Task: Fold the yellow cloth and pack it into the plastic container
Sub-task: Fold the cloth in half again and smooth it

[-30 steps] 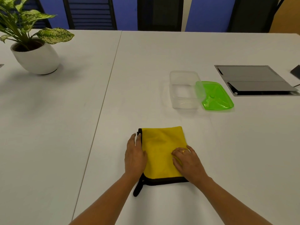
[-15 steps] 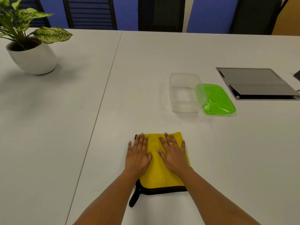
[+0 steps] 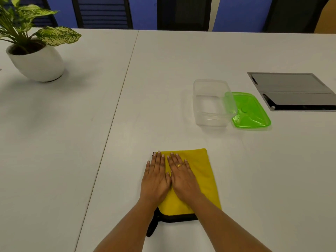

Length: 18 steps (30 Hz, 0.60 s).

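Note:
The yellow cloth (image 3: 203, 175), folded into a narrow rectangle with a black border and a black loop at its near left corner, lies flat on the white table (image 3: 163, 88) in front of me. My left hand (image 3: 156, 176) presses flat on the cloth's left edge, fingers straight. Beside it and touching it, my right hand (image 3: 181, 176), wearing a ring, lies flat on the cloth's left half. The clear plastic container (image 3: 211, 103) stands empty and lidless farther back to the right, apart from the cloth.
A green lid (image 3: 251, 111) leans against the container's right side. A grey cable hatch (image 3: 294, 91) is set in the table at far right. A potted plant (image 3: 34, 57) stands at far left. Chairs line the far edge.
Both hands moved from the cloth's two sides to lie flat side by side, then slid left together, leaving the cloth's right half bare.

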Motion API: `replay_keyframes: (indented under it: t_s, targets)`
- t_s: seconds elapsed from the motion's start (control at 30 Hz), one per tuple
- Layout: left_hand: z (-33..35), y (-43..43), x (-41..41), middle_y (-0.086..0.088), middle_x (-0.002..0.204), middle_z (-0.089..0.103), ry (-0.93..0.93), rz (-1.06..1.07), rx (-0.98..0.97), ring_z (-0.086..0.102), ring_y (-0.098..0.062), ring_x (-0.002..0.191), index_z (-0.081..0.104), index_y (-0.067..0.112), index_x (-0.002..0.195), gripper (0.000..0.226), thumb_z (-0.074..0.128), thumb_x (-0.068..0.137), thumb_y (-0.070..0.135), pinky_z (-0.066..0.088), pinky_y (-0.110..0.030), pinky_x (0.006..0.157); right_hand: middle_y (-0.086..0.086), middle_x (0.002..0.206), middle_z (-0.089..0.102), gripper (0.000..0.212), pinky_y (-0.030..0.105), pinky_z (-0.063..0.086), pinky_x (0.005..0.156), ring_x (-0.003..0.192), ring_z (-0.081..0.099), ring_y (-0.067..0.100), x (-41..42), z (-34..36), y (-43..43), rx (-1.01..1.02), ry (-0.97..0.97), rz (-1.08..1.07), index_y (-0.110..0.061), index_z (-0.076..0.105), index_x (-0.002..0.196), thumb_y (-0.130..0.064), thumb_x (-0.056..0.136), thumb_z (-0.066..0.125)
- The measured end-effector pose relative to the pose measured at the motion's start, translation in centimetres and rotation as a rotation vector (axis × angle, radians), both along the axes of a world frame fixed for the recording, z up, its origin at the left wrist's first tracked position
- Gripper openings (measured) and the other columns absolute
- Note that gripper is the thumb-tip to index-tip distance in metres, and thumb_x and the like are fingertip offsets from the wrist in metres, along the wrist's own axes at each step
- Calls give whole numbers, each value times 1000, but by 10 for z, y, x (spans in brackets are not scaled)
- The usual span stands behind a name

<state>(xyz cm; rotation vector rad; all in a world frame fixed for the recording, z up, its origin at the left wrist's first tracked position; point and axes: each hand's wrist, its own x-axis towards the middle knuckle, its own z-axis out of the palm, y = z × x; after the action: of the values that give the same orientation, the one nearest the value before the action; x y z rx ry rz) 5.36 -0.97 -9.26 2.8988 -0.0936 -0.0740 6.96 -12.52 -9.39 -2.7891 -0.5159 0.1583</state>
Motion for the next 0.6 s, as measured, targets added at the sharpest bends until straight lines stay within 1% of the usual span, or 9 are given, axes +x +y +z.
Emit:
replay_keyframes:
  t_s: [0.1,0.23,0.37,0.53,0.6]
  targets:
    - [-1,1,0,-6,159,-8,-3,6,-15,-10,-20,147,-6,11,148,59,18,98,32,-12,-31,116,-2,159,1,54,33,-14,114,147,-5,14,2,-1,-4,-29,-36,-24,-20,0,148,-34,100,19]
    - [0,2,0,-5,159,-9,3,7,-30,-10,-18,147,-8,13,147,60,19,98,34,-11,-30,116,-4,159,5,57,29,-8,115,147,0,12,4,-1,-21,-8,-32,-119,-21,4,148,-42,99,22]
    - [0,3,0,-3,159,-10,3,5,-29,-11,-16,147,-10,14,147,60,18,98,35,-10,-30,117,-4,159,6,59,29,-4,117,147,1,11,5,1,-43,-34,-38,-183,-20,4,148,-45,98,23]
    - [2,3,-1,-4,159,-11,15,3,-58,-12,-16,147,-11,14,147,60,19,98,35,-10,-30,117,-4,159,4,59,42,6,119,147,2,13,4,4,-67,-48,7,-336,-20,4,149,-44,98,23]
    - [3,3,-1,-5,159,-11,10,2,-56,-12,-18,147,-11,13,147,60,19,98,34,-11,-29,116,0,160,2,60,43,5,119,147,2,16,2,6,-70,-55,19,-405,-18,2,149,-43,98,22]
